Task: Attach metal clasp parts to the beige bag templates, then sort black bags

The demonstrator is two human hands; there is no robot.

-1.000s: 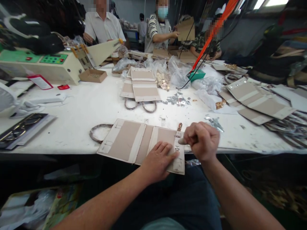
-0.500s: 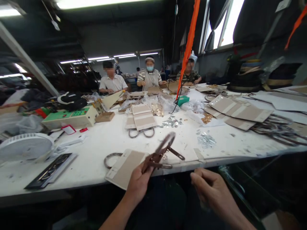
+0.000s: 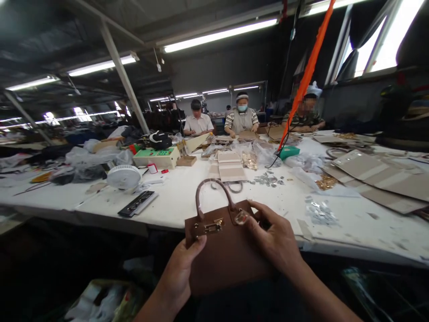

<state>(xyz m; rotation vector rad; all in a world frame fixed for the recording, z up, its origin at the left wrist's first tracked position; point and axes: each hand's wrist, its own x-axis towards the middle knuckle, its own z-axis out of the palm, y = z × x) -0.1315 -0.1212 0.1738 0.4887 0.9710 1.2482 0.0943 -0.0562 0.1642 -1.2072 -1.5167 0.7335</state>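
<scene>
A brown handbag panel [image 3: 228, 259] with a curved brown handle [image 3: 212, 181] is held up in front of me at the table's near edge. Gold-coloured metal fittings [image 3: 213, 226] sit near its top, below the handle. My left hand [image 3: 179, 273] grips the panel's left side, thumb lying on the front face beneath the fittings. At the upper right corner, my right hand [image 3: 273, 237] is closed on the panel, its fingers partly behind it. A small shiny piece [image 3: 241, 218] shows by the right thumb; whether it is fixed to the panel I cannot tell.
Beige-backed panels [image 3: 231, 165] lie beyond the handle, more [image 3: 385, 179] at the right. Silver metal pieces [image 3: 321, 211] and gold pieces [image 3: 325, 181] are scattered on the white table [image 3: 181, 192]. At left stand a white fan [image 3: 124, 177] and a green-topped machine [image 3: 157, 156]. Three co-workers sit opposite.
My view has swung left and up. The brown panel's front now faces me; before, my left hand held a brown piece with straps. My right hand has moved from empty air onto the panel.
</scene>
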